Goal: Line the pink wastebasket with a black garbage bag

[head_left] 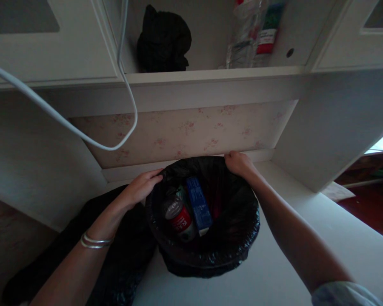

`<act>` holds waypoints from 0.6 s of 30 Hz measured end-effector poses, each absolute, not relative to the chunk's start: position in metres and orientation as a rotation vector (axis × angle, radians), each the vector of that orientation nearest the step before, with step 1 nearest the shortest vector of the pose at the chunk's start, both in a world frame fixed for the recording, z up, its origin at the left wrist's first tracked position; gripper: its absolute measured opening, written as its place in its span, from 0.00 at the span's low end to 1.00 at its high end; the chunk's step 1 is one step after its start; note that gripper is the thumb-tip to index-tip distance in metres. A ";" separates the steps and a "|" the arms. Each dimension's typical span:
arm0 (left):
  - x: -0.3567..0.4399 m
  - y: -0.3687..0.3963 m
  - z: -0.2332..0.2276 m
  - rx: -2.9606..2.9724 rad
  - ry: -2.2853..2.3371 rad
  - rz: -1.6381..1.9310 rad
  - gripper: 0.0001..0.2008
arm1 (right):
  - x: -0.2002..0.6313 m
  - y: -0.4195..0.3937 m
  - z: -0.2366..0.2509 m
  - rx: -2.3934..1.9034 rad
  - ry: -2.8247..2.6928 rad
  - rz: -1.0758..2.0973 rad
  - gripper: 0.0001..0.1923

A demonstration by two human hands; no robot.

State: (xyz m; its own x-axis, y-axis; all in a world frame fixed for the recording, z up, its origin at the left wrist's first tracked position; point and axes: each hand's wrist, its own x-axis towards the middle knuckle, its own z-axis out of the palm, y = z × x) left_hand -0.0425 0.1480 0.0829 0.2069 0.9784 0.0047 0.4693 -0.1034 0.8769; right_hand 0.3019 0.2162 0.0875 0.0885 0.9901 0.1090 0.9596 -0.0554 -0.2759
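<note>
Our forearms (290, 229) reach to the black-lined bin (210, 259) over the white desktop (271, 276), left hand (142, 185) and right hand (239, 163) both closed on its rim. Lining looks done; red-labelled bottle (180, 219) and blue box (198, 206) already lie inside, while plastic bottles (242, 49) stand shelved above.

A blk bin liner (234, 250) contrasts w/ a blue box (198, 204) & a red-labelled btl (180, 219). Pink florals dot cream wallpaper (178, 131); cable (67, 124) & cabinet (217, 88) are wht, bangles (97, 243) silver.
</note>
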 end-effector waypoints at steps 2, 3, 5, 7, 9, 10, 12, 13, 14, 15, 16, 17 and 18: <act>-0.044 0.147 0.079 1.688 1.386 0.835 0.27 | 0.303 0.217 0.092 -2.046 -2.010 0.164 0.18; -0.044 0.146 0.078 1.686 1.389 0.839 0.27 | 0.301 0.217 0.096 -1.992 -2.056 0.158 0.19; -0.044 0.147 0.078 1.692 1.390 0.839 0.27 | 0.295 0.218 0.104 -1.833 -2.166 0.141 0.22; -0.041 0.149 0.080 1.709 1.398 0.841 0.26 | 0.284 0.219 0.110 -1.670 -2.288 0.147 0.25; -0.038 0.152 0.085 1.735 1.412 0.846 0.25 | 0.273 0.219 0.113 -1.566 -2.407 0.172 0.23; -0.036 0.154 0.087 1.749 1.417 0.849 0.26 | 0.268 0.219 0.114 -1.544 -2.450 0.175 0.20; -0.034 0.157 0.090 1.774 1.410 0.852 0.27 | 0.263 0.218 0.113 -1.560 -2.470 0.136 0.17; -0.034 0.159 0.091 1.783 1.398 0.850 0.27 | 0.263 0.218 0.112 -1.591 -2.452 0.105 0.18; -0.034 0.160 0.090 1.786 1.382 0.847 0.27 | 0.264 0.218 0.111 -1.627 -2.424 0.075 0.19; -0.034 0.161 0.090 1.783 1.369 0.843 0.27 | 0.265 0.218 0.110 -1.666 -2.394 0.053 0.19; -0.035 0.161 0.088 1.775 1.359 0.843 0.27 | 0.267 0.219 0.109 -1.704 -2.365 0.041 0.19; -0.035 0.162 0.087 1.761 1.353 0.847 0.28 | 0.269 0.221 0.108 -1.743 -2.334 0.039 0.18; -0.035 0.162 0.085 1.745 1.349 0.854 0.28 | 0.270 0.223 0.106 -1.782 -2.304 0.048 0.18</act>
State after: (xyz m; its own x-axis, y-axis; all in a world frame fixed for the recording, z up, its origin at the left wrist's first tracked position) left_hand -0.0349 0.1619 0.0849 0.2195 0.9740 0.0564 0.4677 -0.1558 0.8701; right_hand 0.2703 0.2231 0.1062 -0.2350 0.9589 0.1592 0.9514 0.2605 -0.1644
